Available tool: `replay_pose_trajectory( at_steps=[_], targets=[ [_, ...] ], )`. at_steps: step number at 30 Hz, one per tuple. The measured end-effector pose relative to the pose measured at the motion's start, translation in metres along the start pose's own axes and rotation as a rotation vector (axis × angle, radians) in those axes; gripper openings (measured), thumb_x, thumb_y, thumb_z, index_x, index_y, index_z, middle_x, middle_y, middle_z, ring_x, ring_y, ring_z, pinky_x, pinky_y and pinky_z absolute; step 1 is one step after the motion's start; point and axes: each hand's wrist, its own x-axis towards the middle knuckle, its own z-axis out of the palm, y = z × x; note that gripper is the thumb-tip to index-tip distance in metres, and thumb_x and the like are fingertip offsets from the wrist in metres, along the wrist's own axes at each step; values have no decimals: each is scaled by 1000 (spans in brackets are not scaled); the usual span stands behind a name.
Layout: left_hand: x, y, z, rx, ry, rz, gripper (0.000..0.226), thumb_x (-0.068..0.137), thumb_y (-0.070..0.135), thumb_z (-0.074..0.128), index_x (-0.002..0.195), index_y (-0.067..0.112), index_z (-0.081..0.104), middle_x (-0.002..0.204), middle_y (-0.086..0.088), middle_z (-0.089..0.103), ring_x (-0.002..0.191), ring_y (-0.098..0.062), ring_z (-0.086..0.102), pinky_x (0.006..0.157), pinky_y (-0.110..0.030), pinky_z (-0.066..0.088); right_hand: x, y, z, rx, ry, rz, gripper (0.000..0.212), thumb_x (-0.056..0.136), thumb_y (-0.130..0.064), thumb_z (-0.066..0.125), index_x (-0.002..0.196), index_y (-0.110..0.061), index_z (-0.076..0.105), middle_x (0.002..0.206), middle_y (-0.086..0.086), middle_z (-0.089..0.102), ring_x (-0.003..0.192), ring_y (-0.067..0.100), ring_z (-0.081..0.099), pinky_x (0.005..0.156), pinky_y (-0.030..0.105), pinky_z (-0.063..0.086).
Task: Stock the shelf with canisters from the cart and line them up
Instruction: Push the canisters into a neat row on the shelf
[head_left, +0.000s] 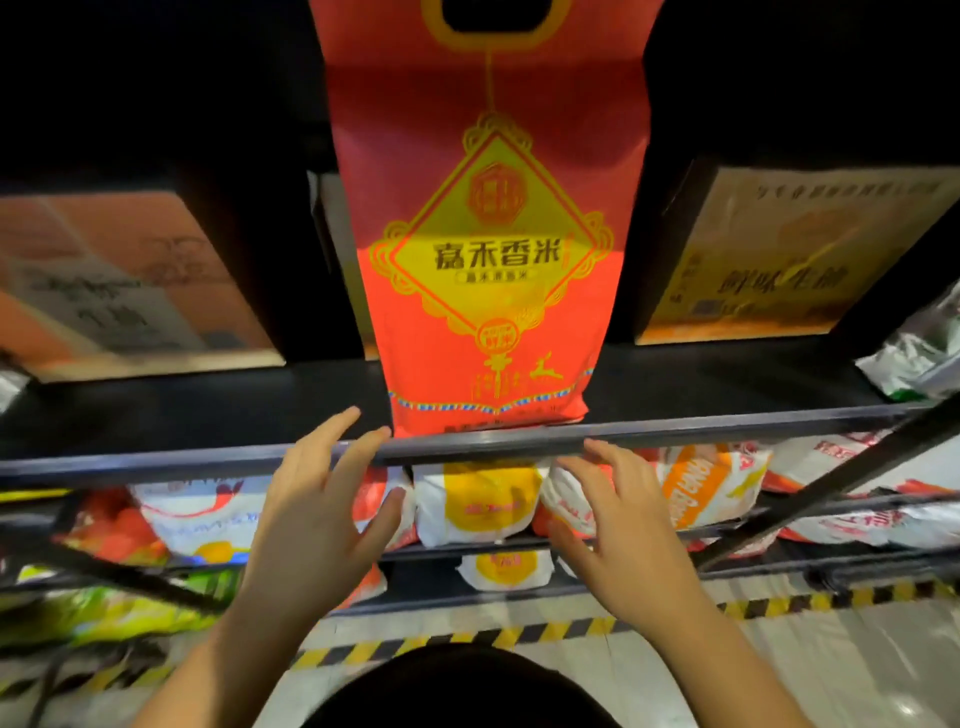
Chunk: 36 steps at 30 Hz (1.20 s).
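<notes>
I am facing the tall red bag (488, 291) with the yellow diamond emblem. It is standing upright on the black shelf (727, 422), its base sitting right at the front rail and its handle cut-out running up past the top edge of my view. My left hand (317, 509) is hovering just below and to the left of the bag's bottom corner, fingers spread and relaxed, gripping nothing. Two of its fingertips (373, 442) are lying over the rail right beside that corner, and I cannot tell whether they are touching the bag. My right hand (618, 525) is hanging just below the bag's other bottom corner, fingers splayed and loose too, holding nothing, the tips reaching up to the underside of the rail. To the left of the bag, on the same board, an orange-and-white carton (130, 291) is sitting blurred. To the bag's right a yellowish carton (769, 260) is sitting, and well beyond that a silvery green packet (919, 358) is lying at the far end. Directly beneath the bag, on the lower tiers, white-and-yellow sacks (483, 501) are lying on their sides. Farther below the bag, yellow-and-black striped tape (571, 630) is running across the pale floor.
</notes>
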Motion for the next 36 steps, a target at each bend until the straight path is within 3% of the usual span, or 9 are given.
replay_pose_trajectory(
  at_steps=[3, 6, 8, 11, 18, 21, 25, 30, 36],
  targets=[
    [-28, -15, 5, 36, -59, -62, 54, 91, 46, 53, 131, 11, 62, 143, -16, 49, 125, -36, 52, 101, -45, 42, -7, -2, 28, 27, -124, -38, 53, 87, -38, 72, 135, -26, 54, 144, 3, 44, 134, 30, 42, 103, 53, 46],
    [-52, -28, 4, 57, -81, -155, 53, 91, 45, 55, 128, 9, 63, 140, -17, 51, 116, -39, 58, 96, -48, 49, -4, -14, 50, 81, -223, -65, 57, 85, -37, 76, 137, -28, 55, 144, 1, 44, 136, 28, 42, 104, 48, 45],
    [-68, -36, 0, 75, -78, -235, 53, 92, 47, 54, 128, 10, 64, 139, -18, 52, 115, -39, 59, 93, -48, 52, 1, -28, 62, 98, -274, -109, 53, 88, -44, 67, 138, -27, 57, 142, 0, 46, 133, 25, 44, 104, 41, 43],
    [-94, -46, -13, 93, -60, -315, 55, 93, 47, 53, 132, 10, 62, 137, -17, 54, 121, -34, 53, 96, -44, 49, 6, -55, 79, 64, -359, -269, 53, 90, -51, 49, 131, -20, 61, 136, 4, 51, 126, 27, 48, 101, 43, 47],
    [-179, -76, -44, 177, -72, -614, 51, 93, 50, 50, 125, 13, 64, 112, -6, 66, 94, -31, 65, 74, -37, 53, 17, -136, 113, 128, -687, -514, 59, 91, -46, 50, 147, -25, 47, 145, -11, 30, 136, 13, 33, 112, 31, 34],
    [-221, -84, -64, 231, -98, -769, 55, 93, 56, 44, 125, 16, 65, 115, -4, 68, 96, -28, 66, 75, -38, 55, 11, -176, 130, 113, -771, -653, 58, 92, -48, 46, 147, -30, 43, 146, -15, 30, 139, 8, 29, 116, 29, 30],
    [-292, -90, -91, 235, -111, -978, 63, 91, 62, 37, 129, 20, 63, 119, -2, 68, 101, -28, 66, 78, -41, 57, -10, -243, 165, 43, -813, -846, 64, 89, -54, 36, 146, -27, 46, 149, -11, 39, 138, 9, 30, 111, 17, 17],
    [-389, -79, -130, 225, -30, -1142, 57, 91, 58, 41, 127, 20, 65, 117, -2, 69, 96, -27, 68, 75, -41, 58, -58, -348, 217, 6, -935, -1022, 60, 97, -44, 52, 152, -26, 37, 159, -7, 29, 146, 14, 24, 117, 23, 15],
    [-485, -61, -172, 116, 241, -1297, 53, 93, 56, 45, 134, 26, 59, 126, 6, 64, 113, -19, 60, 90, -35, 50, -134, -445, 265, 26, -1055, -1108, 55, 98, -35, 56, 150, -30, 37, 160, -9, 22, 148, 14, 22, 115, 31, 26]
  ],
)
